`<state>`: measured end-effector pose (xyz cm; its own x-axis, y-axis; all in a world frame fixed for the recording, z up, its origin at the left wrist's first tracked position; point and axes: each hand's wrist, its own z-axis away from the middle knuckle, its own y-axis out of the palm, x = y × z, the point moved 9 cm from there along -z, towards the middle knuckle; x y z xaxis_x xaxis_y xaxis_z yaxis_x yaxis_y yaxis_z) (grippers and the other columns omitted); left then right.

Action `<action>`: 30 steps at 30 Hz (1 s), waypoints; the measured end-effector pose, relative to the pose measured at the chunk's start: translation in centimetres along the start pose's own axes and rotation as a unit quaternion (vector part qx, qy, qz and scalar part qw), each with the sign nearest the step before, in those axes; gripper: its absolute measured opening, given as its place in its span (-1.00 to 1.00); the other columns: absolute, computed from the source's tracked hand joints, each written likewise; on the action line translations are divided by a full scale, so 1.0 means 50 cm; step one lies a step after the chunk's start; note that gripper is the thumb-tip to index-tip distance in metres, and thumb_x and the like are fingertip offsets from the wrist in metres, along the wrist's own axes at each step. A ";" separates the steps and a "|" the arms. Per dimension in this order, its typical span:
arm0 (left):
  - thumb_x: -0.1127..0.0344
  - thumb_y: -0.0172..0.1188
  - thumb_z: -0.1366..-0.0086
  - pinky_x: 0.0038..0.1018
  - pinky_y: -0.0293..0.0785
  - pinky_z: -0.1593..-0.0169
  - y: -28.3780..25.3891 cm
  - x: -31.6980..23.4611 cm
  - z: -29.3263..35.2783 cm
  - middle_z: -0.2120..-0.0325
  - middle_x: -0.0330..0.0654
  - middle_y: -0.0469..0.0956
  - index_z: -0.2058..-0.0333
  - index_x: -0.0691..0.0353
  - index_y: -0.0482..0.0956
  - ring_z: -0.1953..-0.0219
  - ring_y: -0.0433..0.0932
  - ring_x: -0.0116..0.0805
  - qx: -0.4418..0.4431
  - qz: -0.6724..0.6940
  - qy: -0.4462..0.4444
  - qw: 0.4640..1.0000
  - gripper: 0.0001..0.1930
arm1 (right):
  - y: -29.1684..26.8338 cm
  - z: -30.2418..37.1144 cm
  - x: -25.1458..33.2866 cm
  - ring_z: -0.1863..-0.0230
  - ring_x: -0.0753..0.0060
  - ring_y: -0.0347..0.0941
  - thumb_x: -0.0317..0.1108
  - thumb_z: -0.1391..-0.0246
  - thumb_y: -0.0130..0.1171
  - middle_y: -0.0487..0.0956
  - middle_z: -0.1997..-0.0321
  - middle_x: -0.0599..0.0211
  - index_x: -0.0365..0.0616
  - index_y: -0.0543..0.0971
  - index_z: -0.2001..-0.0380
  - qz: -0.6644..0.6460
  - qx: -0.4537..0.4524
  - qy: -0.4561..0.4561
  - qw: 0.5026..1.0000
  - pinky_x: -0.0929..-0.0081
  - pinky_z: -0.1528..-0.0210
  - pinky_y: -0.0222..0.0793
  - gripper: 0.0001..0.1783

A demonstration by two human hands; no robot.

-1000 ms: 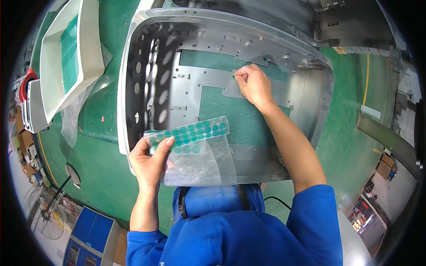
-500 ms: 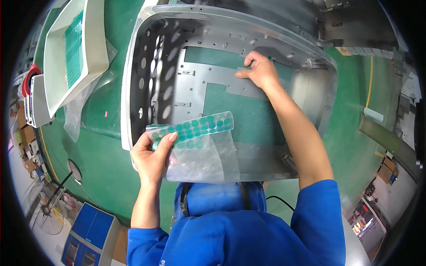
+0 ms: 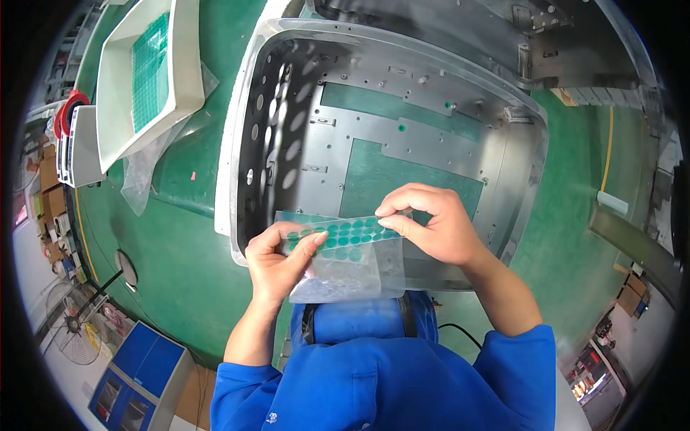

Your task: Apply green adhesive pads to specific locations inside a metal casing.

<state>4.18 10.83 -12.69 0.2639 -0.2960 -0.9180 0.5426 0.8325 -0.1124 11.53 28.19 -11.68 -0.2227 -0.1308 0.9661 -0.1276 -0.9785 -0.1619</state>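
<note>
A clear sheet of green round stickers [image 3: 350, 233] lies over a larger translucent plastic sheet [image 3: 345, 276], both in front of my body. My left hand [image 3: 282, 260] grips their left end, thumb on top. At the right end, my right hand [image 3: 440, 224] pinches thumb and forefinger together on the sheet's corner; whether a single sticker is between them is hidden. Beyond is a grey metal housing [image 3: 533, 158], open at the top, with a punched inner panel [image 3: 366, 123]. One green dot [image 3: 402, 128] sits on that panel, and a second green dot [image 3: 448, 105] lies farther right.
At the far left a white bin [image 3: 188, 93] holds green sheets, with clear plastic film [image 3: 140, 179] under it. Another metal part [image 3: 575, 47] stands beyond the housing. A fan [image 3: 75, 327] and a blue-and-white cabinet [image 3: 147, 366] are at lower left.
My right hand has come back from the inner panel to the sticker sheet's right end. A green dot shows on the panel where that hand was. The view has shifted slightly.
</note>
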 end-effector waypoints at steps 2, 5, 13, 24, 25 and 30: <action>0.52 0.24 0.03 -0.71 0.25 0.70 0.006 0.013 0.001 0.72 -0.28 0.43 0.56 0.36 0.46 0.75 0.35 -0.63 -0.001 0.008 -0.022 1.000 -0.89 | -0.005 0.012 0.006 0.42 0.46 0.42 -0.59 0.20 0.13 0.52 0.44 0.31 -0.23 0.49 0.51 0.050 -0.023 -0.036 0.998 0.56 0.35 0.31 -0.90; 0.50 0.24 0.02 -0.72 0.21 0.73 0.015 0.026 0.002 0.74 -0.30 0.42 0.55 0.36 0.46 0.76 0.33 -0.65 -0.006 0.003 -0.038 0.999 -0.89 | -0.002 0.026 0.004 0.43 0.46 0.42 -0.57 0.18 0.13 0.52 0.44 0.30 -0.22 0.46 0.53 0.142 -0.054 -0.109 0.982 0.59 0.36 0.31 -0.92; 0.43 0.25 0.01 -0.73 0.04 0.79 -0.009 0.040 0.002 0.77 -0.34 0.39 0.55 0.32 0.46 0.83 0.24 -0.68 -0.064 -0.012 -0.071 0.995 -0.86 | -0.135 -0.038 -0.237 0.48 0.59 0.30 -0.52 0.14 0.07 0.41 0.50 0.37 -0.23 0.45 0.52 0.080 -0.178 0.109 0.975 0.63 0.38 0.22 -0.97; 0.44 0.25 0.02 -0.73 0.10 0.78 -0.009 0.042 0.000 0.76 -0.33 0.40 0.53 0.33 0.47 0.83 0.24 -0.67 -0.074 -0.014 -0.062 0.995 -0.86 | -0.133 -0.069 -0.301 0.33 0.29 0.33 -0.42 0.18 0.11 0.38 0.42 0.29 -0.07 0.50 0.53 0.262 -0.123 0.148 0.946 0.39 0.26 0.26 -0.95; 0.44 0.25 0.02 -0.73 0.10 0.78 -0.008 0.042 0.000 0.76 -0.33 0.40 0.53 0.33 0.47 0.83 0.24 -0.68 -0.076 -0.013 -0.064 0.995 -0.86 | -0.133 -0.069 -0.302 0.30 0.29 0.32 -0.41 0.18 0.12 0.38 0.41 0.31 -0.06 0.51 0.53 0.269 -0.126 0.153 0.943 0.39 0.24 0.26 -0.95; 0.45 0.25 0.02 -0.73 0.11 0.78 -0.007 0.044 -0.002 0.76 -0.32 0.40 0.53 0.34 0.47 0.83 0.23 -0.68 -0.074 -0.008 -0.065 0.995 -0.87 | -0.132 -0.067 -0.301 0.23 0.28 0.29 -0.39 0.17 0.12 0.37 0.38 0.34 -0.02 0.51 0.52 0.286 -0.129 0.163 0.935 0.37 0.20 0.26 -0.95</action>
<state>4.48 9.95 -14.71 0.3620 -0.3599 -0.8599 0.4264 0.8842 -0.1906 12.48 37.16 -25.82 -0.6032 -0.5249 0.6006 -0.1166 -0.6868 -0.7174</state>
